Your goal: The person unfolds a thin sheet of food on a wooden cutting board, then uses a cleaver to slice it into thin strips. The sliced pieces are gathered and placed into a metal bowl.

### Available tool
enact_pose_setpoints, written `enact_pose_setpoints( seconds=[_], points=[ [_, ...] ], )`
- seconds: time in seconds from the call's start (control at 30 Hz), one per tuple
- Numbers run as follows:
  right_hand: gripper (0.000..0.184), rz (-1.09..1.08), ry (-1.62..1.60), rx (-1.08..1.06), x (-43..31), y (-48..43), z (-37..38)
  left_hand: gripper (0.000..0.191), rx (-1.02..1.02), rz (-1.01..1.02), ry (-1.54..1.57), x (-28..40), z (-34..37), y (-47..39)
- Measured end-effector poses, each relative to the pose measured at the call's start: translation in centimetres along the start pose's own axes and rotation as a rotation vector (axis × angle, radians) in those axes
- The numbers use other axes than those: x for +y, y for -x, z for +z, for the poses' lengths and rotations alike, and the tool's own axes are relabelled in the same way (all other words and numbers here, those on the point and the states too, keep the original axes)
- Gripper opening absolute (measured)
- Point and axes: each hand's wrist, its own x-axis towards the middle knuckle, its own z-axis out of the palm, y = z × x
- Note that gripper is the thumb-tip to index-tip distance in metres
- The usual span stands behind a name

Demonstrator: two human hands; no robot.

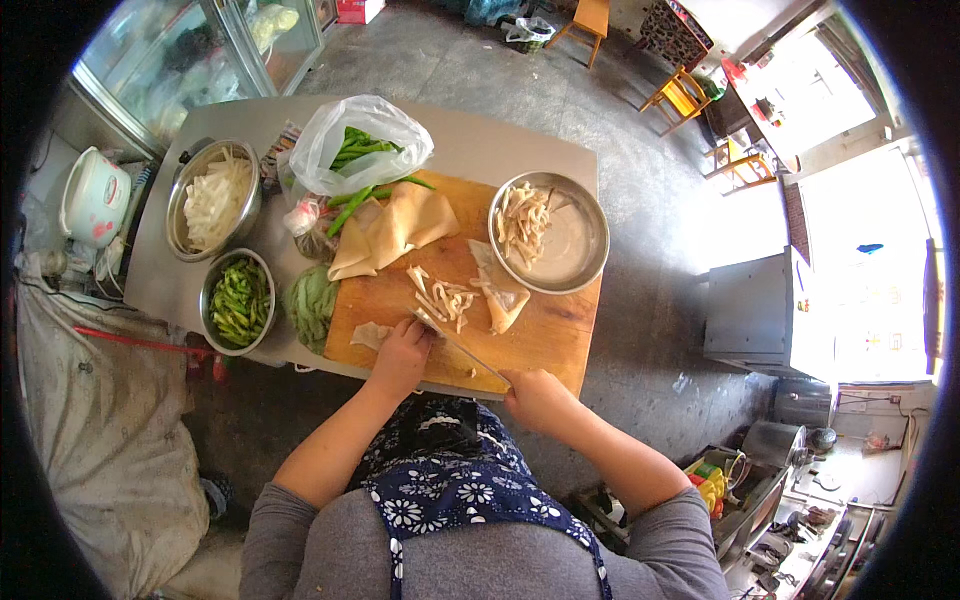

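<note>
My right hand [536, 397] grips the handle of a kitchen knife [472, 354], whose blade slants across the wooden cutting board [551, 345]. My left hand [405, 356] presses down beside the blade with its fingers curled over a beige food sheet, perhaps tofu skin; most of that sheet is hidden. A small flat offcut [370, 335] lies just left of that hand. Beyond the blade is a loose heap of cut strips [446, 300]. A folded piece [504, 306] sits to the right, and a large folded sheet [397, 229] lies at the board's far left.
A steel pan [581, 232] holding strips rests on the board's far right. Left stand a bowl of chopped green peppers [240, 300], a bowl of white strips [217, 199] and a green cloth-like bundle [311, 307]. A plastic bag [315, 161] of peppers stands behind the board.
</note>
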Motion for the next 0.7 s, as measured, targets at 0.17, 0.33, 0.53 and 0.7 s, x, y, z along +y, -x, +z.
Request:
enact_pose_setpoints(
  seconds=[0.17,0.33,0.53,0.7],
  points=[
    [0.021,-0.004,-0.014,0.025,-1.7,-3.4,2.4,0.018,0.064,0.104,-0.022,-0.2,-0.1,-0.2],
    [0.025,-0.008,-0.048,0.136,-0.5,-3.0,0.4,0.016,0.068,0.029,-0.032,0.4,-1.0,-0.2],
    [0.023,0.006,-0.063,0.099,-0.5,-0.6,-1.4,0.017,0.114,0.095,-0.074,-0.1,-0.7,-1.1],
    [0.022,-0.029,-0.066,0.02,0.6,1.0,-0.4,0.021,0.074,0.061,-0.06,-0.3,-0.7,-0.6]
  ],
)
